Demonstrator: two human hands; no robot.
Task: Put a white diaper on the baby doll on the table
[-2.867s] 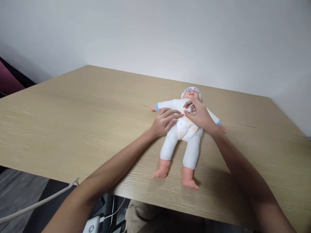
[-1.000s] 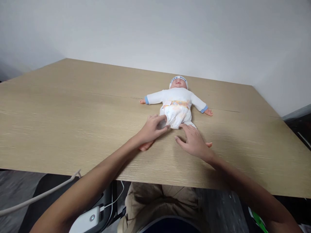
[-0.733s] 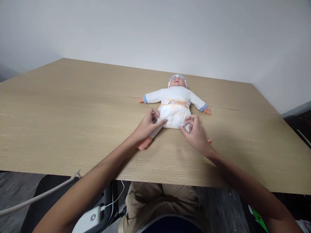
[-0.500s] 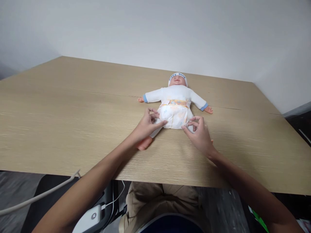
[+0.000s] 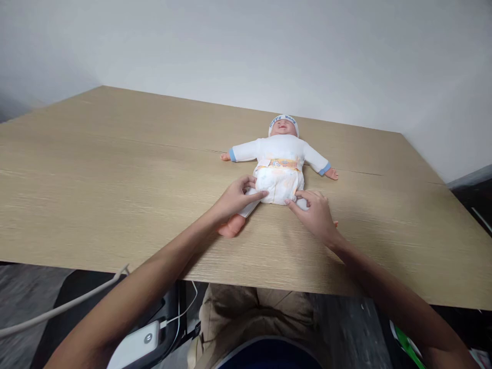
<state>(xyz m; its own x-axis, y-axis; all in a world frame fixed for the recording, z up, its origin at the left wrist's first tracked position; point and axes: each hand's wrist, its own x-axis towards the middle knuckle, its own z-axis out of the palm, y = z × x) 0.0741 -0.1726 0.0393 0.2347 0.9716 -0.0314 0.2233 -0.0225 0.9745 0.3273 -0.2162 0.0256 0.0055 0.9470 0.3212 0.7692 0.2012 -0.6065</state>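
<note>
A baby doll [image 5: 281,151] in white clothes and a white cap lies on its back on the wooden table [image 5: 115,174], arms spread. A white diaper [image 5: 280,184] with an orange waistband wraps its hips. My left hand [image 5: 235,198] pinches the diaper's left leg edge, covering the doll's left thigh. My right hand [image 5: 315,212] pinches the right leg edge and hides that leg. One bare doll foot [image 5: 230,228] shows below my left wrist.
The table's near edge runs just under my forearms. Below it are a white cable [image 5: 57,310], a white device with a button [image 5: 134,348] and my lap in tan trousers [image 5: 261,312]. A white wall stands behind the table.
Both hands left the doll's chest and went down to the diaper's leg openings, where their fingers closed on its edges. The view shifted, so the doll sits farther from me.
</note>
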